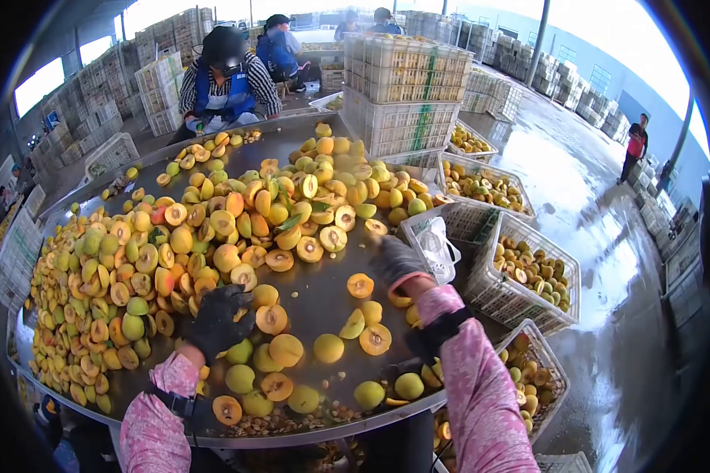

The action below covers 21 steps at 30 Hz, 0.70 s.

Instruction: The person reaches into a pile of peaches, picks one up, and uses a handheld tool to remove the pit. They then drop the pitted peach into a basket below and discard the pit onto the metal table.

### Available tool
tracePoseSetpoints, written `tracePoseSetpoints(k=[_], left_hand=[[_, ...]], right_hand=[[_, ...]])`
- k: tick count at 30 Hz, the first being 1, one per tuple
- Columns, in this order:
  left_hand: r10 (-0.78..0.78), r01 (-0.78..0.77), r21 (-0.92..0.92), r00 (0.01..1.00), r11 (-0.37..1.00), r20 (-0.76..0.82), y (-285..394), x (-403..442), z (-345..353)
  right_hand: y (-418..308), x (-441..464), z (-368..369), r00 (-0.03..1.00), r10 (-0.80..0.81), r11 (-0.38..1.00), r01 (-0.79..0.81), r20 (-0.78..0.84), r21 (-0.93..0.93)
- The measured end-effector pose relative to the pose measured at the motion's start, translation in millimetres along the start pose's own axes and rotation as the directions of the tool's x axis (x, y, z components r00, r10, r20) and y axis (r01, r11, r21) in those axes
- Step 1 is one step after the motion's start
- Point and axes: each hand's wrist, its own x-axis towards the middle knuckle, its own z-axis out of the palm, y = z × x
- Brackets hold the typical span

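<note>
My left hand point(221, 319), in a black glove, is at the near edge of a big heap of yellow-green fruit, which look like peaches or apricots. Its fingers are curled, and a bit of yellow fruit point(240, 314) shows at the fingertips. Smeared by motion, my right hand point(398, 264) in a dark glove is over the right part of the metal table point(323, 296). Whether it holds anything is hidden. Between my hands lie fruit halves point(271, 319), some cut side up with brown pits, and whole fruit point(328, 348). Loose pits point(292, 422) collect along the near edge.
Crates of fruit point(525, 272) line the table's right side, one with a white plastic handle or bag point(439, 251). Stacked crates point(406, 94) rise beyond the far right corner. A person in a blue apron point(225, 87) sits across; another person point(635, 146) stands far right on wet floor.
</note>
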Motion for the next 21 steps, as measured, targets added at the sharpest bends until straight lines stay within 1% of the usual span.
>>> tracePoseSetpoints(k=[1,2,3,4,5,6,7,8,10,11,12,13,14,15,16,18,19,20,21], left_hand=[[-0.002,-0.006,-0.078,0.995,0.997,-0.101,18.7,3.1,-3.3],[0.001,-0.013,-0.229,0.999,0.973,-0.051,44.6,13.7,-10.3],[0.079,-0.036,-0.243,0.983,0.969,0.168,52.9,18.8,2.2],[0.174,-0.124,-0.289,0.972,0.949,0.156,80.1,28.9,2.7],[0.267,-0.209,-0.331,0.954,0.92,0.14,109.9,40.6,4.0],[0.321,-0.222,-0.384,0.922,0.896,0.217,121.1,46.8,31.5],[0.392,-0.311,-0.337,0.897,0.888,0.206,143.4,52.6,53.5],[0.465,-0.403,-0.287,0.863,0.869,0.196,160.6,57.7,72.5],[0.501,-0.489,-0.164,0.865,0.857,0.04,163.6,62.3,115.7],[0.52,-0.521,-0.101,0.853,0.848,-0.033,164.9,64.1,120.4],[0.426,-0.417,-0.109,0.901,0.902,0.084,161.5,64.6,122.7],[0.325,-0.31,-0.104,0.925,0.945,0.198,156.2,70.6,114.7],[0.219,-0.202,-0.088,0.926,0.975,0.307,150.2,75.3,109.0],[0.229,-0.203,-0.114,0.922,0.973,0.312,137.3,74.3,107.0],[0.235,-0.202,-0.135,0.919,0.97,0.317,120.4,70.2,103.5],[0.239,-0.22,-0.1,0.934,0.97,0.265,99.2,57.8,75.8],[0.137,-0.133,-0.037,0.914,0.99,0.382,93.8,55.1,60.0],[0.028,-0.053,0.039,0.875,0.998,0.483,87.9,53.0,47.9],[-0.009,-0.004,0.029,0.896,1.0,0.443,78.1,44.9,42.7]], right_hand=[[33.9,0.6,0.4,1.0,0.024,0.998,-0.024,-0.005,-0.058],[40.7,-10.2,-7.8,1.0,0.018,0.996,-0.02,-0.02,-0.092],[45.0,-23.6,-12.0,0.999,0.011,0.992,-0.016,-0.034,-0.123],[44.8,-33.4,-10.0,0.999,0.002,0.989,-0.009,-0.046,-0.15],[49.3,-35.0,4.2,0.998,0.008,0.993,-0.015,-0.056,-0.116],[57.9,-33.2,25.2,0.998,0.017,0.997,-0.022,-0.065,-0.08],[59.9,-33.1,39.2,0.997,0.028,0.998,-0.031,-0.074,-0.046],[40.4,-40.2,35.9,0.987,-0.012,0.995,-0.004,-0.158,-0.102],[22.6,-33.1,29.1,0.992,0.077,0.993,-0.086,-0.102,-0.085],[20.3,-31.6,28.2,0.99,0.126,0.989,-0.131,-0.071,-0.076],[30.8,-27.3,35.0,0.991,0.097,0.993,-0.103,-0.096,-0.061],[31.8,-26.5,35.6,0.99,0.112,0.992,-0.117,-0.088,-0.053],[31.7,-25.5,37.4,0.989,0.127,0.99,-0.131,-0.08,-0.049],[28.4,-25.8,39.1,0.987,0.142,0.988,-0.146,-0.072,-0.043],[18.4,-27.5,41.0,0.98,0.195,0.98,-0.196,-0.047,-0.029],[9.2,-27.4,64.7,0.997,0.05,0.998,-0.052,-0.051,-0.034],[3.9,-28.3,78.6,0.998,-0.019,0.999,0.017,-0.053,-0.033],[-16.6,-30.8,79.6,1.0,0.005,0.999,-0.006,0.006,0.044],[-39.1,-33.8,81.0,0.998,0.026,0.992,-0.034,0.066,0.12]])
